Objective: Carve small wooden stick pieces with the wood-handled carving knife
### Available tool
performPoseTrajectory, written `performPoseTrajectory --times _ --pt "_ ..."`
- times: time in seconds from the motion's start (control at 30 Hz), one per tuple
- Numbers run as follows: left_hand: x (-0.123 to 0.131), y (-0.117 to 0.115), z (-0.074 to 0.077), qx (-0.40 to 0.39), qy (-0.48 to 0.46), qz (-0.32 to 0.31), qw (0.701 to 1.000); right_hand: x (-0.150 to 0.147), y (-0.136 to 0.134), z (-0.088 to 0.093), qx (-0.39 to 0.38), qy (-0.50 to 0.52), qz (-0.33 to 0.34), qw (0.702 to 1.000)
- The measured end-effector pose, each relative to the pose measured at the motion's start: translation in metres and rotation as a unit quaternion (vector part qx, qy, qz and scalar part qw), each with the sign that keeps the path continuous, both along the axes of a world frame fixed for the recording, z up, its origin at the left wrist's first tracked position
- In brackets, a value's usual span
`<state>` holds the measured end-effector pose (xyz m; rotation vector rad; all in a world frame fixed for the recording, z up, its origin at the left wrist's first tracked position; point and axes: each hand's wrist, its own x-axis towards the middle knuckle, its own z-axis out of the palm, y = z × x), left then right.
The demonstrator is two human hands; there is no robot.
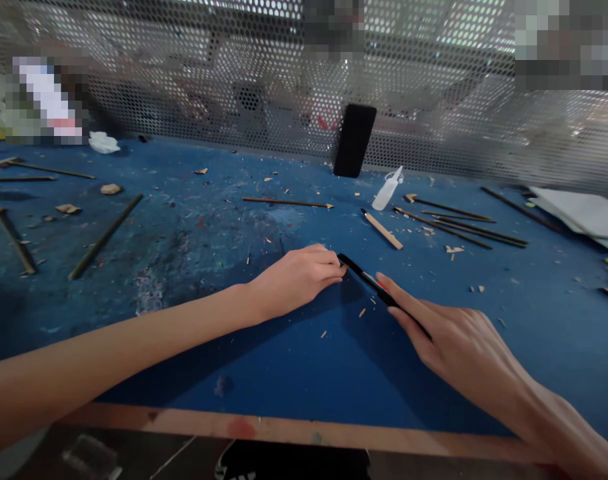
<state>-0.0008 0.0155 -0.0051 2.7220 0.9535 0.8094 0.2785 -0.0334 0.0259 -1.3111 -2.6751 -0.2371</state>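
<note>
My left hand [304, 277] is closed, fingers curled in a pinch over a small piece of wood [343, 265] whose tip just shows past the fingertips. My right hand [449, 333] is wrapped around a slim black knife [367, 279] with a bit of red near the grip. The knife's far end meets the wood at my left fingertips. Thin wood shavings [363, 312] lie on the blue tabletop [294, 373] below the knife. Beyond both hands lies a pale wooden stick with a dark tip [383, 230].
A white squeeze bottle [388, 190] lies near a black phone [355, 141] leaning on the perforated metal screen [194, 87]. Several dark sticks [479, 230] are at right, beside white sheets [579, 213]. More sticks [107, 237] and a crumpled white tissue [104, 142] lie left.
</note>
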Motion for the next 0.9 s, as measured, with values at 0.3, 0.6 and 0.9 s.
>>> performPoseTrajectory --times 0.3,0.6,0.9 --pt "0.002 -0.001 0.000 0.006 -0.008 0.002 1.000 0.006 0.002 0.001 0.021 -0.034 0.029 0.999" --pt "0.004 -0.005 0.004 0.014 -0.011 0.010 1.000 -0.005 0.012 0.002 -0.001 -0.051 0.008 0.999" --pt "0.007 -0.008 0.003 0.050 -0.011 0.013 0.999 -0.016 0.016 0.007 -0.045 -0.013 -0.016 0.999"
